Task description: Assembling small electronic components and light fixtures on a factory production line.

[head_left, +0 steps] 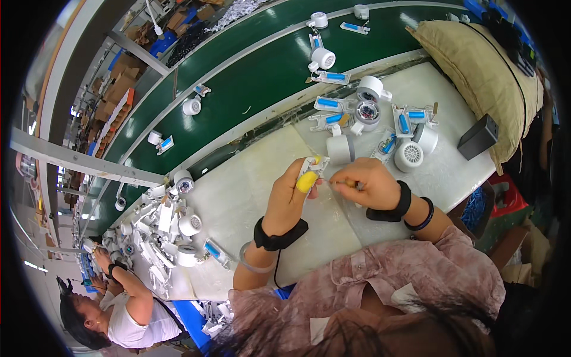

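My left hand (282, 205) is closed on a small white plastic part (308, 164), held upright above the middle of the table. A yellow finger cover (307, 181) sits on one of its digits. Close by on the right, my right hand (376, 183) is closed in a pinch, its fingertips turned toward the white part. Something thin shows at those fingertips, too small to name. Just beyond both hands lies a white cylindrical housing (340, 150). To its right are a round white unit with a grille (409, 156) and several white holders with blue cells (404, 122).
A heap of white plastic parts (160, 232) covers the table's left end. Beyond the table, a green conveyor belt (238, 95) carries several white units. A stuffed tan sack (476, 77) and a dark grey box (478, 137) stand right. A co-worker (128, 303) sits at lower left.
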Demonstrator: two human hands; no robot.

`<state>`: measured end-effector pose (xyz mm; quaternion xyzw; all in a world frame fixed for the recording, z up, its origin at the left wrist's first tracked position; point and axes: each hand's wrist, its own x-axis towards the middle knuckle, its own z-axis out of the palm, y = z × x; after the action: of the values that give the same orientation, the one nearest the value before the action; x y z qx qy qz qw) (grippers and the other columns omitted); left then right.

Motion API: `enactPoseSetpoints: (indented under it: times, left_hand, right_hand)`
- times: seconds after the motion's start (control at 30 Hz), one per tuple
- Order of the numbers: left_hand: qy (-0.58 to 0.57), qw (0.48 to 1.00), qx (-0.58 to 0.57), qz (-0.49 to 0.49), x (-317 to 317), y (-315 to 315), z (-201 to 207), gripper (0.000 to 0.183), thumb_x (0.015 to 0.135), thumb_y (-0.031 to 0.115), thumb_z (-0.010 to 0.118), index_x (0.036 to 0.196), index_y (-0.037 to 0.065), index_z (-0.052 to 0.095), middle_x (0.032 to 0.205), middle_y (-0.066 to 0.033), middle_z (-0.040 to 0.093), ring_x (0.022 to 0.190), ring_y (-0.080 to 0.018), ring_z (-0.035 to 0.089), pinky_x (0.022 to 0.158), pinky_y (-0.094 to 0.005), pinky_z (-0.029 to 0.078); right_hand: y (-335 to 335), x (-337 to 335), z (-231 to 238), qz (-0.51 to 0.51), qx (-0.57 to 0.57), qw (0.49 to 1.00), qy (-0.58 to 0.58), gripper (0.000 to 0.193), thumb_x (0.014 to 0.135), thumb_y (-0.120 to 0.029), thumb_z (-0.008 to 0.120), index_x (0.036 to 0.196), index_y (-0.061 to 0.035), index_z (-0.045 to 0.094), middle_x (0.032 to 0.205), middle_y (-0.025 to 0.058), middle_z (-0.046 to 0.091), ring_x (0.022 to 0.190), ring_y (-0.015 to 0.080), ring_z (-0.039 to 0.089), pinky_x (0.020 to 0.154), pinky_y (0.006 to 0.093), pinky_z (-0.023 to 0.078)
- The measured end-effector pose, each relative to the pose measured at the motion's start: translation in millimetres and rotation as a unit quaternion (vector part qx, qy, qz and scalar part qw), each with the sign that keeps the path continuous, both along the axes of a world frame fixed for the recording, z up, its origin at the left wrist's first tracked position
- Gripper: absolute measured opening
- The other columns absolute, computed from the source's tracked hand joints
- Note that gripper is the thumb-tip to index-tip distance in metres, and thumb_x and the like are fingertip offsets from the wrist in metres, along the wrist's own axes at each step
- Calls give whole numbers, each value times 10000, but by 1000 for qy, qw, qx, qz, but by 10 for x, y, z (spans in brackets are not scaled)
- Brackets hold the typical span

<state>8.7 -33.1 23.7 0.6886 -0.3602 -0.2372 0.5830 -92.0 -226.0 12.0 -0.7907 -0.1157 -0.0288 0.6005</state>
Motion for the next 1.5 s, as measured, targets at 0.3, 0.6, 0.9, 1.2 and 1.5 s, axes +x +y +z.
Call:
enactPoseSetpoints:
  times: [0.3,0.6,0.9,1.2,1.5]
  left_hand:
    - [252,966,-47,33,-88,-158,-166,245,983,159,426,1189,31,457,857,-81,569,601,-122,546,494,-264,487]
    - [204,972,-116,7,-214,-188,-226,264,920,49,408,1182,26,434,826,-52,534,626,-98,503,550,-242,455]
    - [153,982,-109,-5,-262,-177,-299,300,935,82,398,1228,19,417,893,-57,533,685,-107,513,584,-241,460]
    - [110,987,-111,-23,-285,-195,-328,317,939,86,399,1247,14,411,967,-59,525,720,-118,523,587,-251,469]
    - [114,985,-126,-9,-308,-205,-333,324,949,112,398,1254,5,410,937,-58,534,688,-106,509,574,-237,450]
  right_hand:
    - [40,91,-170,-284,-179,888,-315,254,715,-26,733,952,-69,654,749,34,625,702,231,577,727,345,447]
    - [62,67,-148,-212,-200,895,-338,232,721,-52,725,939,-83,652,835,56,627,766,251,590,755,370,468]
    - [76,70,-193,-243,-191,888,-340,232,688,-58,747,906,-99,681,874,64,587,836,281,568,745,363,463]
    - [45,71,-220,-231,-161,900,-333,245,680,-42,752,910,-109,696,878,53,555,846,266,540,731,351,452]
    - [39,86,-225,-238,-149,906,-318,232,682,-42,749,899,-110,700,853,48,559,834,254,539,730,351,447]
